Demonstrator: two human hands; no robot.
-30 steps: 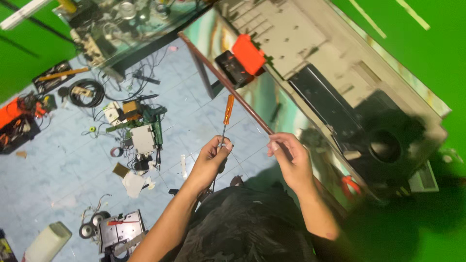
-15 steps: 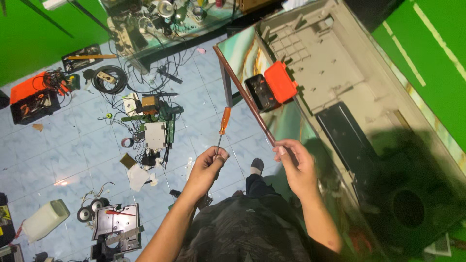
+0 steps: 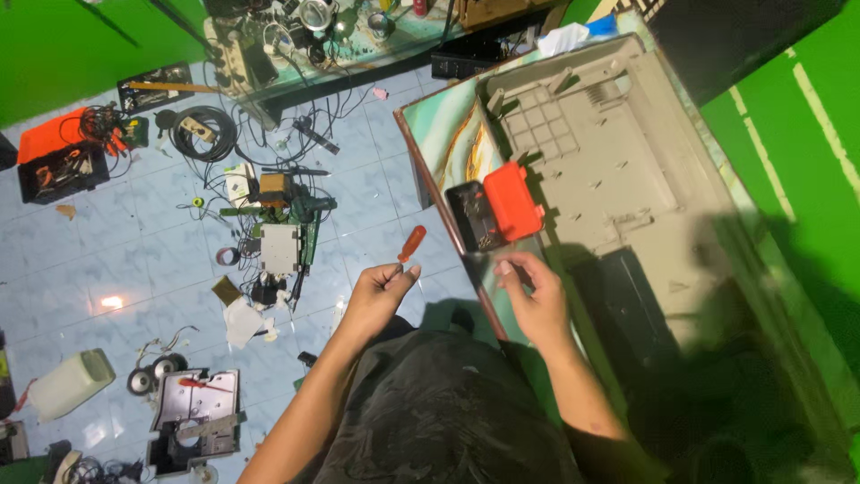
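My left hand (image 3: 381, 291) grips the metal shaft of a screwdriver whose orange handle (image 3: 412, 242) points up and away from me, over the floor just left of the table. My right hand (image 3: 530, 294) rests with curled fingers on the near edge of the marbled green tabletop (image 3: 448, 134). It lies just below a black open case (image 3: 470, 220) with an orange lid (image 3: 512, 199). Whether its fingers pinch something small is hidden. A large grey plastic housing (image 3: 609, 161) lies face down on the table beyond that hand.
The blue tiled floor at left is littered: an orange toolbox (image 3: 58, 152), a coil of black cable (image 3: 202, 130), a green power tool (image 3: 305, 215), a white jug (image 3: 72, 381), an opened device (image 3: 193, 421). A cluttered glass table (image 3: 296, 45) stands at the top. Green walls surround.
The view has swung so the table sits further right. The screwdriver has tilted so its handle points up and right, and my right hand has slid along the table edge toward the black case.
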